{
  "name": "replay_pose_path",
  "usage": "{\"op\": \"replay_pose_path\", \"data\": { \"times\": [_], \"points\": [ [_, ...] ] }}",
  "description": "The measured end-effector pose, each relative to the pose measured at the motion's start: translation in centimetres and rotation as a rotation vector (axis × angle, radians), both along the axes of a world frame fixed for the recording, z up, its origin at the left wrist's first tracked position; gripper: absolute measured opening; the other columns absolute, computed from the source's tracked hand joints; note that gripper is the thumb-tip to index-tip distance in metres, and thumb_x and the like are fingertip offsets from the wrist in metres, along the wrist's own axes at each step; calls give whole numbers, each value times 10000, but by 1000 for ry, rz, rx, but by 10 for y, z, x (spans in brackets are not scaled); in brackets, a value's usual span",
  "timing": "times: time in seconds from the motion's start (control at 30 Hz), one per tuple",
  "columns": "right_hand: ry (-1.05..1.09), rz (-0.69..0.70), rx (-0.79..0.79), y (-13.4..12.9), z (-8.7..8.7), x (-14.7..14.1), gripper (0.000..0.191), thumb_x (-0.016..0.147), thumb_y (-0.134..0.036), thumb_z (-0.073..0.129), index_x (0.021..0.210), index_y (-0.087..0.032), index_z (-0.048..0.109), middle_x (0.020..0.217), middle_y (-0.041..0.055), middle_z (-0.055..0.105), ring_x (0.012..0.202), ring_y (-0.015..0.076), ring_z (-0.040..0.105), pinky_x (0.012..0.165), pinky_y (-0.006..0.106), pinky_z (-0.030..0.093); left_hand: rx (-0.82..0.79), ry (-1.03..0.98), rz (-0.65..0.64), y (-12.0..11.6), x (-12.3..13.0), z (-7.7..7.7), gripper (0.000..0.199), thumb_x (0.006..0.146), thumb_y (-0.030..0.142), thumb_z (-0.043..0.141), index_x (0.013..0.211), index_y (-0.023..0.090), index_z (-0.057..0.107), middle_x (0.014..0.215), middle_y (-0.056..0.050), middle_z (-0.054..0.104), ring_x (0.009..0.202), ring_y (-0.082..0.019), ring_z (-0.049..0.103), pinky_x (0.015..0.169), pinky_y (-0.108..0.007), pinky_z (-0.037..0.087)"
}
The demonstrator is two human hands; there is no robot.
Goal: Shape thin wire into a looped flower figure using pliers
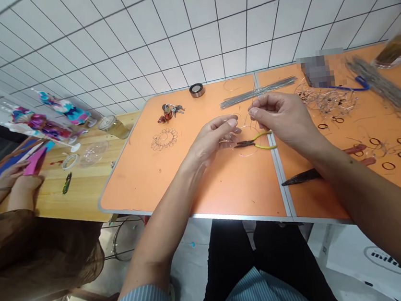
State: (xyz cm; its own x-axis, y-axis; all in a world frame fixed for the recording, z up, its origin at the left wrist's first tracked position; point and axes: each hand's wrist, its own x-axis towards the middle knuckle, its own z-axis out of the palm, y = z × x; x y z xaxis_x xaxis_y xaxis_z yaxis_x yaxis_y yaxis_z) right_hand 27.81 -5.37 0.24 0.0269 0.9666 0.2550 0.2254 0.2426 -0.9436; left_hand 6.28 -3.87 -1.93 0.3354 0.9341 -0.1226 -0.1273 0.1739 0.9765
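Observation:
Above the orange table (241,194), my left hand (217,136) pinches a thin looped wire (226,140). To its right, my right hand (279,115) has thumb and forefinger pressed together on a thin wire end (253,111). Just below and between the hands lie pliers with yellow handles (264,142), partly over fine wire. A flower-shaped wire ring (164,138) lies flat to the left of my left hand. Under my right forearm rests a dark-bladed tool with reddish handles (303,176), partly hidden.
Behind are a tape roll (196,90), keys (172,111) and straight wires (257,93). Small dark rings (388,166), tangled wire (328,102) and a wire bundle (389,88) lie right. At the left wooden table (92,191), another person's hands (23,185) hold something pink.

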Motion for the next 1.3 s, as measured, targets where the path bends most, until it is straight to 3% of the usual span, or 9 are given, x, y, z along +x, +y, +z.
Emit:
{"op": "replay_pose_path", "data": {
  "times": [0.17,0.33,0.43,0.53,0.63,0.77,0.9,1.07,1.3],
  "points": [
    [87,48,-1,-4,5,-1,89,889,-255,846,872,-247,759,884,20,738,679,144,585,642,317,545,-38,-128,102,-27,1,4,715,776,523,1049,1343,230,727,1141,-46,814,869,-138,766,897,-323,602],
    [158,121,-10,-10,7,-6,90,895,-200,832,859,-237,758,809,-5,698,630,127,563,636,317,524,-96,-276,297,-80,-5,-32,708,764,444,1059,1339,231,706,1183,-53,806,942,-147,778,958,-330,610],
    [117,142,-10,-17,10,-12,101,890,-212,849,846,-239,762,752,-10,675,630,141,571,639,324,532,-42,-282,521,-110,-4,-54,699,734,428,1071,1311,261,714,1192,-18,783,936,-113,754,899,-271,582],
    [84,175,1,-26,14,-18,111,885,-244,863,836,-246,763,720,-8,662,640,156,574,629,329,541,-11,-257,562,-125,-2,-58,661,733,426,1067,1277,263,731,1230,-29,777,993,-123,751,916,-269,583],
    [88,224,-20,-36,19,-21,102,896,-254,849,839,-247,765,724,-5,664,632,153,565,613,326,534,19,-247,477,-125,-7,-42,660,719,426,1069,1262,254,737,1265,-46,781,1019,-136,755,921,-277,595],
    [32,294,-32,-48,24,-18,93,904,-252,842,837,-246,779,737,3,687,647,155,588,635,332,517,157,-111,396,-117,-21,-2,618,803,481,1007,1323,269,748,1342,-72,801,1044,-163,770,919,-302,600],
    [-81,321,-1,-58,30,-16,112,886,-251,847,798,-244,778,745,12,710,691,171,622,651,336,494,165,112,155,-111,-21,28,499,824,440,1005,1226,209,821,1120,-90,850,940,-160,768,871,-292,585],
    [-161,293,16,-67,38,-16,109,873,-227,819,773,-242,777,714,4,696,692,170,611,651,332,488,89,187,65,-108,-7,35,338,835,445,973,985,177,832,816,-49,809,710,-126,718,699,-257,565],
    [-145,300,-38,-71,44,-19,145,851,-159,829,745,-236,769,734,14,706,714,180,633,650,341,472,61,157,56,-109,-2,38,445,733,498,1058,834,171,772,746,-41,785,590,-100,653,586,-240,505]
  ]
}}
